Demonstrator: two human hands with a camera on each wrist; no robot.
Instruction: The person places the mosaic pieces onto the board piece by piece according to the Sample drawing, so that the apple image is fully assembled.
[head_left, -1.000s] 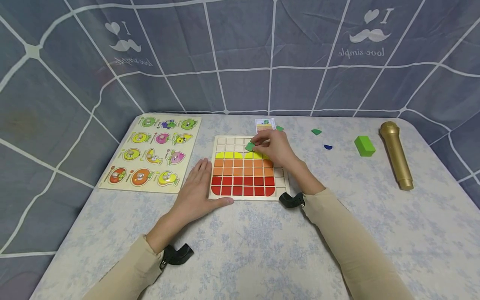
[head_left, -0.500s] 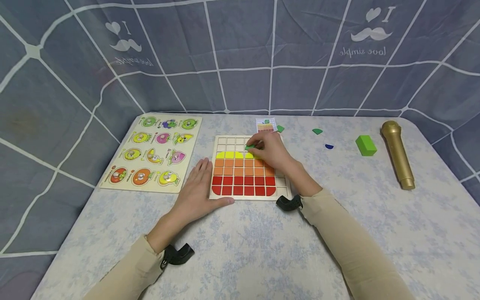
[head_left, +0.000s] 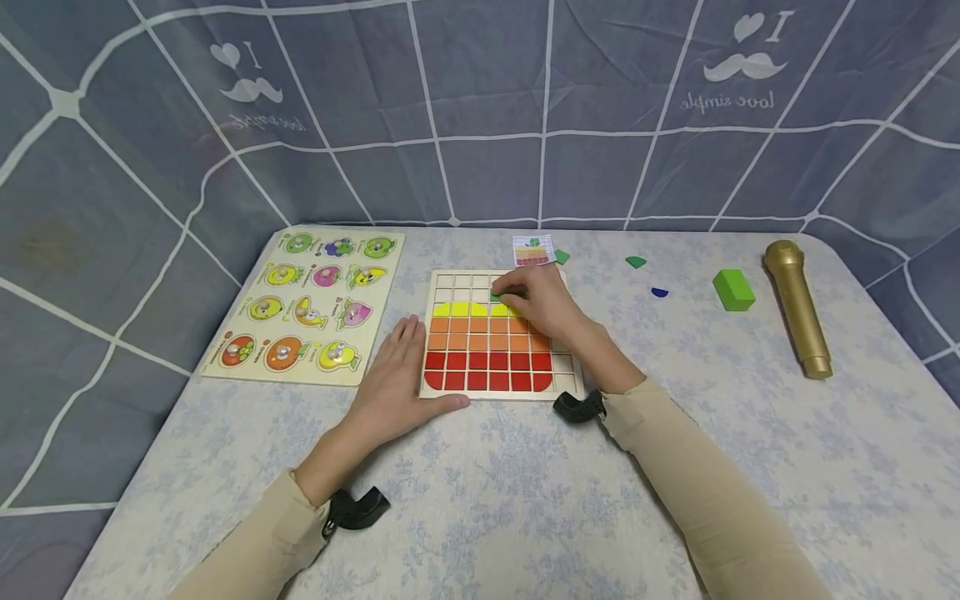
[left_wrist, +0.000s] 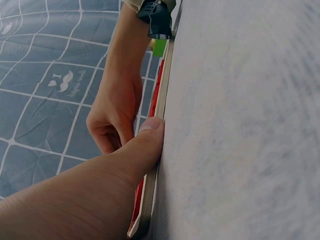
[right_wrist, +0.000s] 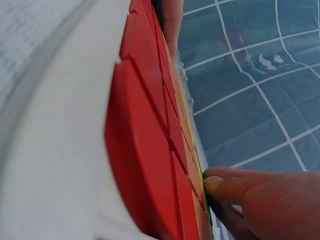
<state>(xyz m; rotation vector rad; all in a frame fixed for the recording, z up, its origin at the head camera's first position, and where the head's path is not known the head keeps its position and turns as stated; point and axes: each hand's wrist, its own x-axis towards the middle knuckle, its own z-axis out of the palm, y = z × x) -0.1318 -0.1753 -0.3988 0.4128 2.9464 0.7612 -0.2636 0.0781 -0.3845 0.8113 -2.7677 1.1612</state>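
Observation:
A pale grid board lies on the table, its lower rows filled with red, orange and yellow tiles. My left hand rests along the board's left edge with straight fingers; its thumb lies against the front edge. Above the yellow row, my right hand pinches a small green tile down at the grid. Most of that tile is hidden by the fingers. In the right wrist view, the fingertips touch the board's surface beyond the red tiles.
A picture card lies behind the board, beside a green piece. Farther right are another green piece, a blue half-round piece, a green block and a gold microphone. A fruit puzzle board lies left.
The right hand has lowered the green tile onto the grid, tilting it from facing up to mostly hidden under the fingers. The left hand stays in place.

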